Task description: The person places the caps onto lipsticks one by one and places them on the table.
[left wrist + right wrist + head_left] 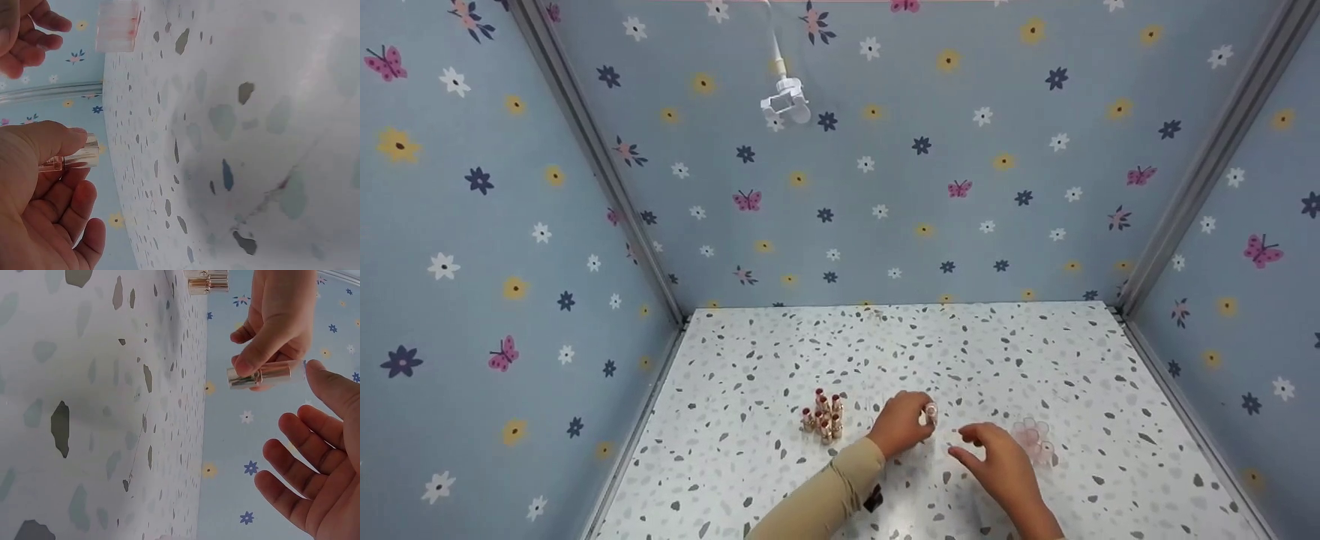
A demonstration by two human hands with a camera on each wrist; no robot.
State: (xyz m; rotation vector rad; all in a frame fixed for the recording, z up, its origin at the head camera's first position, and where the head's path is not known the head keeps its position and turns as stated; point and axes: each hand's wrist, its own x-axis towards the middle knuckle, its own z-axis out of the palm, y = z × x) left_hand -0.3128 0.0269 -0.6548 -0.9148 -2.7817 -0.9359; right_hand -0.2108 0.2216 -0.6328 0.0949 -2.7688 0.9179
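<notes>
My left hand (901, 424) pinches a lipstick tube (273, 374) between thumb and fingers, above the speckled table. The tube is shiny gold with a clear end, and lies sideways in the right wrist view. To its right, my right hand (997, 465) has its fingers spread and loosely bent, with nothing in them. In the right wrist view its thumb (332, 388) comes close to the clear end of the tube. Left of my left hand, several gold lipsticks with red tips (823, 416) stand upright in a tight group.
Just beyond my right hand sits a see-through pink cluster of round cups (1033, 441). A small dark object (874, 499) shows beside the left sleeve. Flowered walls enclose the table (780, 337) on three sides, and a white bracket (787, 101) hangs at the back.
</notes>
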